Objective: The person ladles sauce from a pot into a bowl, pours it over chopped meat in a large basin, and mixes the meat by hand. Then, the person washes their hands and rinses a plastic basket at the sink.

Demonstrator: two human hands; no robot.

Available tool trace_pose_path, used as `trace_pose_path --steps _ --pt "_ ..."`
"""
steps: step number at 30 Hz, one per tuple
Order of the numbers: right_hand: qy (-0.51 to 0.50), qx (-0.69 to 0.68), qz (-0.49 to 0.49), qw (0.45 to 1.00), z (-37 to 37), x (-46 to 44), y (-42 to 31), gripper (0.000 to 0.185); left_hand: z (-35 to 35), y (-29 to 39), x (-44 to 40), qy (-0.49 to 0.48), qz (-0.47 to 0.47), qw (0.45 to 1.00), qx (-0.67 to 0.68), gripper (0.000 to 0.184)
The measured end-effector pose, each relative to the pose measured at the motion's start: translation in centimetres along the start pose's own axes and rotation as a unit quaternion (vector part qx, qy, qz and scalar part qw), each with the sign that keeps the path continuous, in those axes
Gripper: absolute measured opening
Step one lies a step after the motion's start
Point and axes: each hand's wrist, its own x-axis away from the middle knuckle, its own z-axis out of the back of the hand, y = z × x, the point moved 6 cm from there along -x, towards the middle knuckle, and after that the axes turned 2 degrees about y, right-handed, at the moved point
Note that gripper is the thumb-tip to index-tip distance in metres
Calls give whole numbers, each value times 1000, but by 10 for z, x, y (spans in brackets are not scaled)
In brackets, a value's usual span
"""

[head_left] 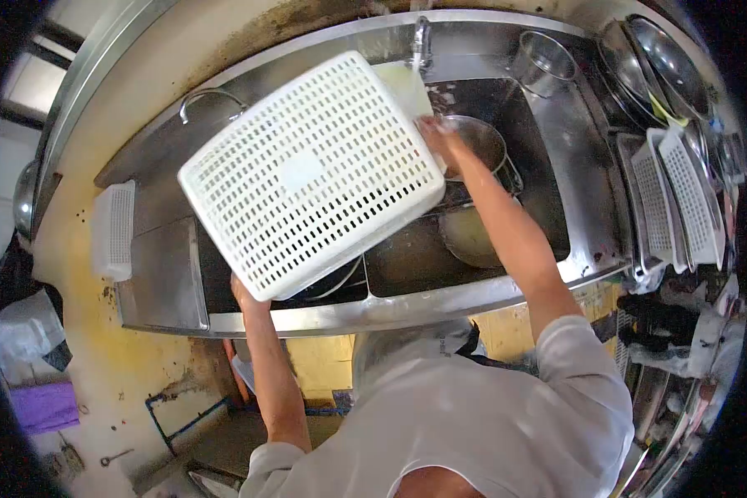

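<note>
A large white perforated plastic basket (307,170) is tilted over the sink, its slotted base facing me. My left hand (249,295) grips its near left corner, with part of the fingers hidden beneath it. At the basket's right edge, my right hand (442,143) is closed against the rim; its fingertips are partly hidden and slightly blurred. Water runs from a faucet (422,41) just beyond the basket, beside a pale yellowish flat piece (405,90). Below my right hand stands a metal pot (481,141) in the sink basin.
A round pale-bottomed vessel (471,236) lies in the steel sink (548,166). A metal container (544,62) stands at the back right corner. Metal bowls (668,62) and white baskets (689,195) lean at the right. A small white basket (114,231) sits at the left end.
</note>
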Motion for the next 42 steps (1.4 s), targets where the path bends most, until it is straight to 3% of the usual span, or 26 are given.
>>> trace_pose_path --steps 1,3,4,6,9,10,17,23,24,26,29,31,33,34,35,36,39,41,42 --pt "-11 31 -12 999 -5 -24 -16 38 -19 21 26 24 -41 999 -10 43" --pt "28 -77 -9 997 -8 -61 -48 39 17 47 37 128 -129 981 -63 44" --pt "56 47 77 994 -6 -90 -58 39 14 66 57 153 -157 970 -106 43" --pt "110 289 239 920 -12 -133 -64 38 17 99 104 174 -228 935 -207 43" --pt "48 422 341 838 -39 -153 -92 31 47 120 155 272 -187 932 -148 46" --pt "19 395 309 865 -43 -143 -114 36 53 124 166 301 -184 927 -131 46" --pt "-44 475 281 833 -94 -221 -111 34 45 127 191 377 -222 885 -161 46" --pt "-80 512 223 826 -81 -184 -97 28 39 136 192 377 -229 880 -175 46" --pt "4 502 287 816 -69 -172 -94 27 38 137 191 374 -229 881 -178 46" --pt "170 465 411 766 -48 -138 -95 28 37 141 189 370 -230 882 -179 46" --pt "364 551 422 622 -27 -113 -114 32 34 148 192 359 -237 884 -185 46" --pt "282 711 404 502 -12 -125 -95 37 32 150 192 344 -238 889 -185 46" --pt "177 639 278 695 -7 -160 -73 42 29 154 192 330 -241 894 -185 46" --pt "165 607 293 720 -7 -142 -80 44 28 156 191 327 -242 895 -185 46" --pt "223 548 293 751 -3 -144 -75 43 26 157 191 319 -244 897 -184 46" --pt "279 487 292 774 -2 -160 -48 42 25 158 191 314 -245 899 -183 46" --pt "324 372 362 791 3 -196 -33 41 22 158 187 301 -247 902 -184 46" --pt "190 483 331 788 4 -165 -75 41 25 160 190 300 -246 903 -186 46" --pt "228 468 302 798 6 -172 -61 34 26 160 188 296 -244 904 -191 46"
